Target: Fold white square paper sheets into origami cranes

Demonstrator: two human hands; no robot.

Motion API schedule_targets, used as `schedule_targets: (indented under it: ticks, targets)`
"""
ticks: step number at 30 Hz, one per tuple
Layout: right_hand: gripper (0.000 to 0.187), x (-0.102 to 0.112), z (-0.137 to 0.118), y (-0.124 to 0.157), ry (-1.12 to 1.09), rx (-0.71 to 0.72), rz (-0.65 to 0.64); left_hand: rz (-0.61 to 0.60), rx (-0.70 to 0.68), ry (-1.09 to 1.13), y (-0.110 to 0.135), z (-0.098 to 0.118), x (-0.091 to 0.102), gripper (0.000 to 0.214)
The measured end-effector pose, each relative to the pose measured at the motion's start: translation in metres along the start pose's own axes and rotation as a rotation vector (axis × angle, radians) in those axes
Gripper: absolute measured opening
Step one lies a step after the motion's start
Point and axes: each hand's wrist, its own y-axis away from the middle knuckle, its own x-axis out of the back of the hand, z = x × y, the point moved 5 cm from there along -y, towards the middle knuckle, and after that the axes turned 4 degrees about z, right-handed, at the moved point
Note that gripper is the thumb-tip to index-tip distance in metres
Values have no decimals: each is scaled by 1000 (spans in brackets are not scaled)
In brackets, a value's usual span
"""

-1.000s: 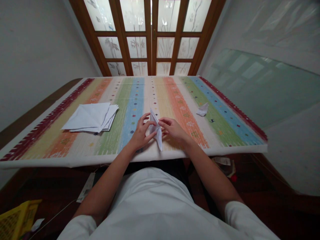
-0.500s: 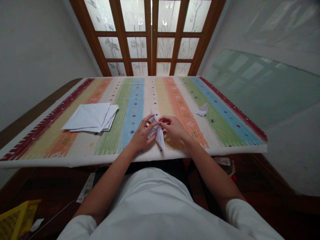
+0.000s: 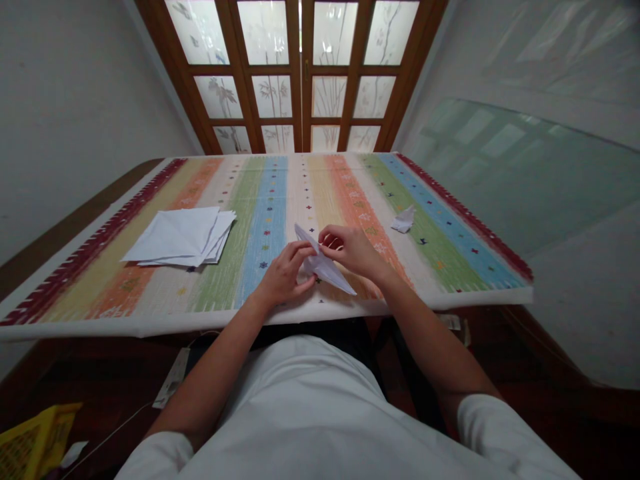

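A folded sheet of white paper [image 3: 327,268], long and pointed at both ends, is between my hands near the table's front edge. It slants from upper left to lower right. My left hand [image 3: 286,272] grips its left side, fingertips on top and thumb lower down. At the paper's upper edge, my right hand [image 3: 351,252] pinches it between thumb and forefinger, the other fingers curled. Part of the paper is hidden behind the left fingers.
A stack of white paper sheets [image 3: 175,237] lies on the left of the striped tablecloth [image 3: 255,193]. A small folded white paper piece [image 3: 403,219] sits to the right. On the floor at lower left is a yellow plastic basket [image 3: 37,437].
The folded paper has turned, its near point swinging to the right, so more of its face shows. My left thumb has moved down off its middle.
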Motion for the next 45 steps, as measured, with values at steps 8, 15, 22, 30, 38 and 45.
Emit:
schedule_targets:
  ticks: [8,15,22,30,38,45]
  targets:
    - [9,8,-6,0,201,111,-78,-54,-59,-176,4,0,1,36]
    - [22,21,2,1,439,261,-164,-6,-35,-183,3,-4,4,21]
    - [28,26,26,6,114,211,-253,181,105,-31,-1,-18,11,22]
    - [36,0,52,18,-223,-138,-50,345,360,318,3,-39,9,47]
    - [35,-15,49,20,-198,-99,-38,228,330,180,1,-38,13,18]
    - [44,-21,50,38,22,-232,151,102,217,-77,4,-33,-3,22]
